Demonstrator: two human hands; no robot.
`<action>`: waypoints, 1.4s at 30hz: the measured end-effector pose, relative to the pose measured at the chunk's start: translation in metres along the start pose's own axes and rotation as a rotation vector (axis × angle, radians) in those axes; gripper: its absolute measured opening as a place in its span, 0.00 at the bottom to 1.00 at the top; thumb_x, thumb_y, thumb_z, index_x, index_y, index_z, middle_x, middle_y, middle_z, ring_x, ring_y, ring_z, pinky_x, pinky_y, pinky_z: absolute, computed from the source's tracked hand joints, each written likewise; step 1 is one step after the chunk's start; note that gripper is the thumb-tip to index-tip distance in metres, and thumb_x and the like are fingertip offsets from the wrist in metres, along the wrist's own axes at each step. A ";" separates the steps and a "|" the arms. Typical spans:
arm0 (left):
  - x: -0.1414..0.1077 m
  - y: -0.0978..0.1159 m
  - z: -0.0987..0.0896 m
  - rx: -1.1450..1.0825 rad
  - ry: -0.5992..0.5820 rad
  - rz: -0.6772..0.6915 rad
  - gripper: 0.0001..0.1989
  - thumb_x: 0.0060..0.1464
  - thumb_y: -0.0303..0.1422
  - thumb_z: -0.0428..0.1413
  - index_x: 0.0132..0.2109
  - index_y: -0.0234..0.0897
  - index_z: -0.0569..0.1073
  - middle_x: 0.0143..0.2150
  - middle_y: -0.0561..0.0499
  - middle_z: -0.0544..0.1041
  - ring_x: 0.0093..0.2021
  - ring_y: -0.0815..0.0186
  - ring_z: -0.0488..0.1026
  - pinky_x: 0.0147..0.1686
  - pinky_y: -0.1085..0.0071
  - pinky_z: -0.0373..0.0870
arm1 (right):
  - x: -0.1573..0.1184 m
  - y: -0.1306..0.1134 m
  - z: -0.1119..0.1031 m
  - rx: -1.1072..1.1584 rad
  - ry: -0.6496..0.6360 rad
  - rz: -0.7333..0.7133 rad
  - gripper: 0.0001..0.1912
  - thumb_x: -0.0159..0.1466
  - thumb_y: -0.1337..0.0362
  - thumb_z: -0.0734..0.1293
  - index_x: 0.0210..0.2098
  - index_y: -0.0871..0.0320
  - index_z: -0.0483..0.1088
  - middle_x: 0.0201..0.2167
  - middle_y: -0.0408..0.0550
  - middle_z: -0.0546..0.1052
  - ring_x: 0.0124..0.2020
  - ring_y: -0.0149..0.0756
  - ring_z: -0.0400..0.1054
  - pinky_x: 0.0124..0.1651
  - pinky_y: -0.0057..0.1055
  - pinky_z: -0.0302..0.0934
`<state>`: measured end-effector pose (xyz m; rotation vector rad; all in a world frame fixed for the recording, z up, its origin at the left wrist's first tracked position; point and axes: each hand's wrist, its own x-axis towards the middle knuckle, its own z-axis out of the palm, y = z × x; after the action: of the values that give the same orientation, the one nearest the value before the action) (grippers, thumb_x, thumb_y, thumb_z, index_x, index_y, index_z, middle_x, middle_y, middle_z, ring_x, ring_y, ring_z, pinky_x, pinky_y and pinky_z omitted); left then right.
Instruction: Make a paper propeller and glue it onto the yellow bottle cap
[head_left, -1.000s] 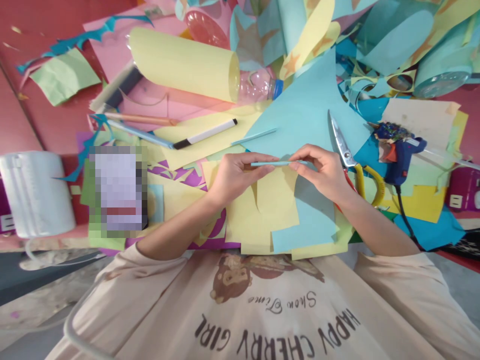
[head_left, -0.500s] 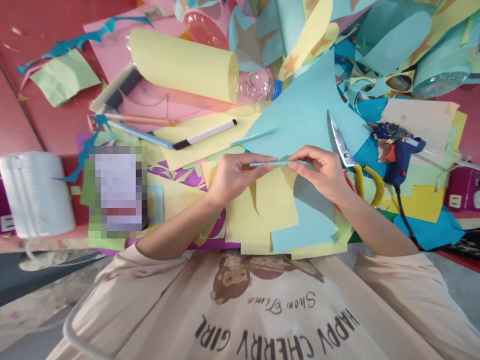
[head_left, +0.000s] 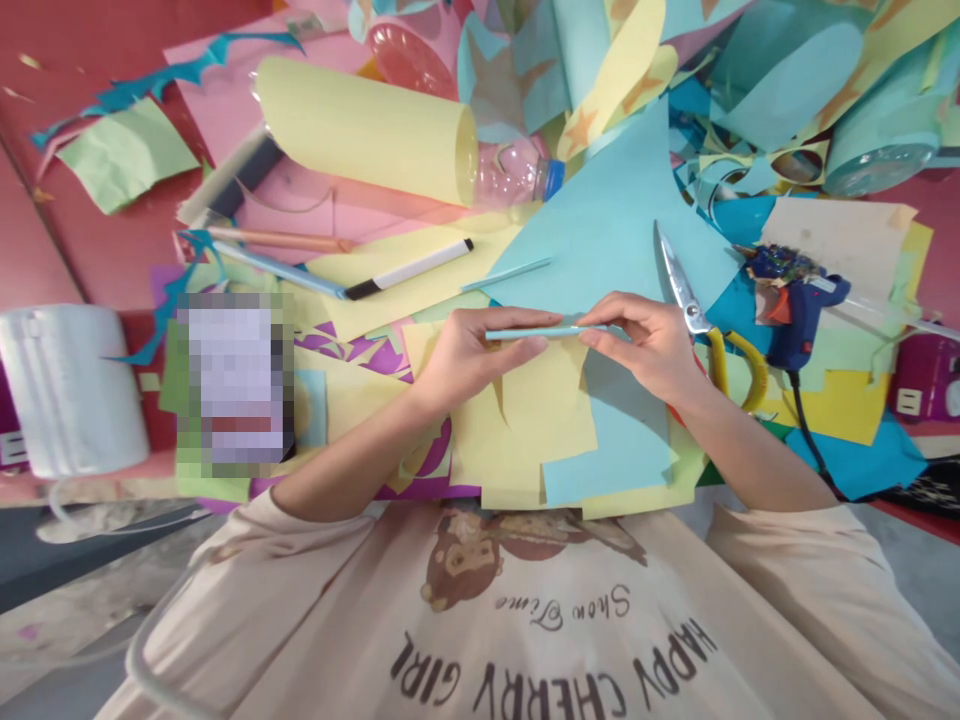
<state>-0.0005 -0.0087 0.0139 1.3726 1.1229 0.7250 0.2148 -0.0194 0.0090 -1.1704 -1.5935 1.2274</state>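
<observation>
Between my two hands lies a thin light-blue rolled paper stick [head_left: 523, 333], held level above the yellow paper sheets [head_left: 544, 400]. My left hand [head_left: 472, 350] is closed around its left part, index finger along the top and thumb beneath. The fingertips of my right hand [head_left: 645, 335] pinch its right end, which is partly hidden by them. A similar blue paper stick [head_left: 506, 274] rests beyond my hands on a large light-blue sheet [head_left: 600, 230]. Scissors [head_left: 694, 310] with yellow and red handles lie partly open beside my right hand.
A blue hot glue gun [head_left: 802, 310] lies at the right with its cord trailing. A white marker [head_left: 412, 268] and a yellow-wrapped plastic bottle [head_left: 375, 130] are beyond my left hand. A blurred-out phone-like object [head_left: 236, 380] and a white case [head_left: 75, 390] sit at the left.
The paper stick has shifted slightly left, so more of its left end shows between my left thumb and index finger. Both hands stay in nearly the same place.
</observation>
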 end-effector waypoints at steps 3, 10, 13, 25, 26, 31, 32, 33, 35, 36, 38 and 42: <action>0.000 -0.001 0.000 0.015 -0.022 -0.009 0.12 0.51 0.40 0.62 0.41 0.42 0.82 0.42 0.49 0.83 0.44 0.63 0.80 0.44 0.72 0.76 | 0.001 -0.001 0.000 -0.007 0.001 0.003 0.05 0.60 0.60 0.72 0.32 0.54 0.77 0.28 0.42 0.77 0.31 0.31 0.69 0.33 0.30 0.62; 0.003 -0.001 0.002 0.007 0.018 -0.005 0.12 0.51 0.41 0.62 0.40 0.40 0.83 0.40 0.48 0.84 0.41 0.64 0.80 0.39 0.75 0.76 | 0.000 0.001 -0.001 0.031 -0.006 0.010 0.06 0.60 0.62 0.72 0.38 0.52 0.79 0.32 0.43 0.78 0.35 0.31 0.71 0.34 0.29 0.63; 0.003 -0.002 0.002 0.014 0.013 -0.007 0.16 0.50 0.44 0.63 0.40 0.39 0.83 0.39 0.47 0.84 0.40 0.63 0.80 0.39 0.74 0.76 | -0.001 0.003 -0.001 0.034 -0.022 0.009 0.09 0.61 0.62 0.71 0.41 0.51 0.79 0.35 0.44 0.79 0.37 0.32 0.72 0.37 0.30 0.65; 0.005 -0.002 0.004 -0.069 0.030 0.012 0.17 0.49 0.49 0.63 0.37 0.40 0.83 0.30 0.50 0.82 0.28 0.68 0.75 0.26 0.76 0.71 | 0.002 0.008 -0.003 -0.016 -0.100 -0.117 0.13 0.66 0.64 0.67 0.47 0.41 0.77 0.39 0.40 0.79 0.39 0.31 0.72 0.40 0.32 0.69; 0.005 -0.004 0.004 -0.062 0.036 0.016 0.17 0.49 0.48 0.62 0.38 0.40 0.83 0.30 0.50 0.82 0.27 0.69 0.75 0.25 0.76 0.69 | 0.002 0.008 -0.003 -0.017 -0.114 -0.117 0.14 0.66 0.64 0.66 0.48 0.40 0.76 0.40 0.40 0.79 0.38 0.30 0.72 0.39 0.31 0.69; 0.006 -0.009 0.002 -0.026 0.133 0.036 0.15 0.51 0.44 0.62 0.40 0.39 0.83 0.36 0.49 0.83 0.35 0.67 0.77 0.34 0.75 0.72 | 0.000 0.002 -0.007 -0.034 -0.183 -0.142 0.12 0.66 0.63 0.66 0.47 0.41 0.76 0.55 0.41 0.73 0.56 0.38 0.68 0.53 0.39 0.67; 0.006 -0.009 0.001 -0.018 0.145 0.040 0.14 0.51 0.44 0.62 0.39 0.39 0.83 0.37 0.49 0.83 0.37 0.66 0.78 0.35 0.75 0.72 | 0.000 0.002 -0.007 -0.036 -0.165 -0.159 0.12 0.65 0.62 0.67 0.46 0.42 0.76 0.57 0.41 0.71 0.60 0.40 0.65 0.57 0.42 0.65; 0.006 -0.009 0.001 -0.005 0.149 0.039 0.14 0.51 0.43 0.62 0.39 0.39 0.83 0.37 0.49 0.83 0.37 0.66 0.77 0.35 0.75 0.72 | 0.000 0.001 -0.007 -0.035 -0.123 -0.175 0.11 0.64 0.62 0.68 0.45 0.43 0.76 0.58 0.41 0.71 0.61 0.41 0.64 0.58 0.43 0.64; 0.005 -0.007 0.001 0.032 0.158 0.023 0.14 0.51 0.43 0.62 0.39 0.39 0.83 0.37 0.49 0.83 0.33 0.68 0.76 0.30 0.75 0.69 | 0.001 0.002 -0.007 -0.034 0.016 -0.185 0.07 0.63 0.61 0.69 0.41 0.45 0.77 0.53 0.41 0.74 0.56 0.40 0.68 0.56 0.43 0.66; 0.004 -0.006 0.001 0.050 0.159 0.011 0.14 0.51 0.43 0.62 0.39 0.38 0.83 0.36 0.49 0.83 0.31 0.69 0.74 0.27 0.76 0.67 | 0.001 0.002 -0.007 -0.036 0.093 -0.181 0.04 0.64 0.61 0.69 0.38 0.47 0.77 0.47 0.42 0.77 0.51 0.39 0.71 0.53 0.42 0.68; 0.003 -0.004 0.001 0.068 0.160 -0.012 0.14 0.51 0.43 0.62 0.39 0.38 0.83 0.34 0.50 0.83 0.26 0.71 0.71 0.23 0.76 0.63 | 0.002 0.003 -0.006 -0.051 0.209 -0.158 0.07 0.65 0.60 0.67 0.32 0.50 0.76 0.36 0.42 0.78 0.41 0.36 0.73 0.46 0.39 0.69; 0.001 0.000 0.000 0.035 0.133 -0.035 0.11 0.50 0.39 0.63 0.38 0.39 0.83 0.34 0.50 0.83 0.28 0.71 0.73 0.26 0.76 0.66 | 0.000 0.002 -0.006 -0.099 0.270 -0.125 0.20 0.70 0.57 0.60 0.24 0.53 0.73 0.30 0.44 0.78 0.36 0.35 0.73 0.43 0.38 0.67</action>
<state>-0.0001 -0.0079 0.0140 1.3463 1.2662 0.7835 0.2204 -0.0176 0.0082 -1.2225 -1.5117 0.8789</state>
